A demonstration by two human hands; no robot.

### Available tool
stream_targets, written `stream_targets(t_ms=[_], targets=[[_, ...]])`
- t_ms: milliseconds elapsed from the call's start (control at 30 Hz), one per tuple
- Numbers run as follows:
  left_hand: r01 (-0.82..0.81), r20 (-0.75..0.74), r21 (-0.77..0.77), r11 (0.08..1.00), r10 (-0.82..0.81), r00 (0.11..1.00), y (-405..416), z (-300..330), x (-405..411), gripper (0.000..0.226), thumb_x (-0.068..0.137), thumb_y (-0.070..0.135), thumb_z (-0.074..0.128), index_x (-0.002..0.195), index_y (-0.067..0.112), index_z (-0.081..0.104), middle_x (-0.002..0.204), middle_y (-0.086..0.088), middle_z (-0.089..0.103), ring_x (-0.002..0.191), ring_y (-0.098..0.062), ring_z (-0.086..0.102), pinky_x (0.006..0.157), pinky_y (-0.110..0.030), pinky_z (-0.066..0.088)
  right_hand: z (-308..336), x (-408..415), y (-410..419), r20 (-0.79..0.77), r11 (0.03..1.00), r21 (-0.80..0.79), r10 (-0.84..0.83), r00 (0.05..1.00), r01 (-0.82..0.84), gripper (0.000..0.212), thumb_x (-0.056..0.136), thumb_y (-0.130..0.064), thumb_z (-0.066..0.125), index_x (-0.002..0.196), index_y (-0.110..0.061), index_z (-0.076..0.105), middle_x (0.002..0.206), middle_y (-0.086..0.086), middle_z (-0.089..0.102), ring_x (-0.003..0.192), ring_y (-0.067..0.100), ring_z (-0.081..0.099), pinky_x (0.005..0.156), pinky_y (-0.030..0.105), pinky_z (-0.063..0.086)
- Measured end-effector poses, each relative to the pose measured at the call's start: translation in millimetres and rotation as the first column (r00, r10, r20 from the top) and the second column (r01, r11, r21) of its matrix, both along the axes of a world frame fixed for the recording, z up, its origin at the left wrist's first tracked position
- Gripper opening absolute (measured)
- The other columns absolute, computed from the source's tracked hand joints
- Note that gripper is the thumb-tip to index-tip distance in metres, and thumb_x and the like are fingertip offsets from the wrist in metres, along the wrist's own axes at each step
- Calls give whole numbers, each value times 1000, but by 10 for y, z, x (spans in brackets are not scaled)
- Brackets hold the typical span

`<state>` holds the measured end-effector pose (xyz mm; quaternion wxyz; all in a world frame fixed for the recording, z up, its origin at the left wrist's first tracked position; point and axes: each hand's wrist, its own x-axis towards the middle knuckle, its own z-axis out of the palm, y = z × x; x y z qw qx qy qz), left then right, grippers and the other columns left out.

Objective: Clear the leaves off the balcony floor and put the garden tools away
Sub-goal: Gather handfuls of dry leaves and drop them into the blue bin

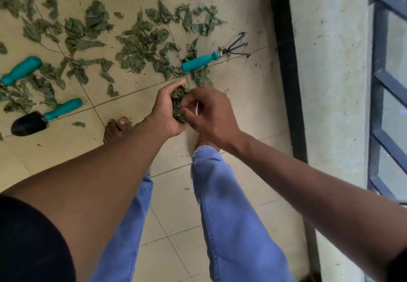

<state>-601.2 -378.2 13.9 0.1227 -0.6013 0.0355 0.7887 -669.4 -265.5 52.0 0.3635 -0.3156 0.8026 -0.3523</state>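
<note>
My left hand (165,109) cups a wad of green leaves (178,103) above the floor. My right hand (209,112) is pressed against it, its curled fingers pinching into the same wad. Many wilted leaves (141,45) lie scattered over the beige tiles ahead. A small hand rake (211,58) with a teal handle and black prongs lies just beyond my hands. A black trowel (44,118) with a teal handle lies at the left. Another teal tool handle (21,70) pokes in from the left edge; its head is out of view.
My bare feet (116,128) and blue trouser legs stand on the tiled floor (171,211). A black door frame (284,61) runs along the right, beside a pale concrete wall (330,72) and a dark metal window grille (387,105).
</note>
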Motion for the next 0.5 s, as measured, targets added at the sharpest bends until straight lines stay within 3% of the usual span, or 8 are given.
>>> stream_targets(t_ms=[33, 100, 200, 300, 400, 500], targets=[[-1, -9, -8, 1000, 1, 1000, -27, 16, -1, 42, 94, 43, 60, 62, 17, 69, 66, 2, 62, 65, -15, 62, 63, -24, 50, -5, 60, -65, -91, 998, 32, 64, 994, -61, 10, 77, -14, 73, 87, -17, 75, 82, -1, 60, 73, 16, 55, 62, 19, 34], [-4, -10, -9, 1000, 4, 1000, -98, 5, 40, 47, 98, 47, 54, 62, 19, 67, 65, 4, 62, 61, -15, 64, 58, -21, 51, -5, 149, -173, -222, 983, 79, 179, 958, -166, 16, 84, -18, 64, 94, -16, 77, 87, 3, 60, 80, 23, 58, 63, 28, 41], [-21, -46, 33, 999, 22, 999, -221, -24, 111, 31, 91, 45, 65, 72, 21, 61, 69, 5, 55, 63, -16, 60, 61, -24, 49, 40, 213, -246, -336, 977, 55, 212, 918, -206, 24, 90, -23, 55, 100, -16, 76, 92, 5, 61, 83, 26, 58, 61, 41, 49], [-78, -46, 29, 997, 80, 996, -340, -111, 183, 29, 91, 38, 67, 70, 21, 57, 65, 4, 52, 58, -14, 52, 58, -23, 45, 63, 175, -259, -361, 992, 13, 123, 924, -127, 10, 91, -18, 65, 98, -14, 70, 93, 4, 59, 81, 24, 57, 62, 40, 48], [-132, -80, 53, 990, 136, 987, -470, -184, 260, 33, 96, 33, 60, 68, 18, 52, 68, 1, 49, 56, -10, 48, 45, -14, 36, -159, 40, -245, -271, 994, -27, -107, 957, 103, 9, 85, -9, 64, 93, -12, 63, 90, 1, 61, 78, 19, 54, 67, 36, 46], [-127, -75, 45, 991, 130, 989, -599, -262, 392, 32, 96, 30, 59, 67, 18, 52, 70, 0, 47, 56, -10, 45, 41, -14, 32, -608, -156, -218, -277, 956, 246, -92, 956, 163, 16, 87, -18, 61, 102, -15, 66, 95, 4, 64, 84, 22, 56, 70, 39, 48]])
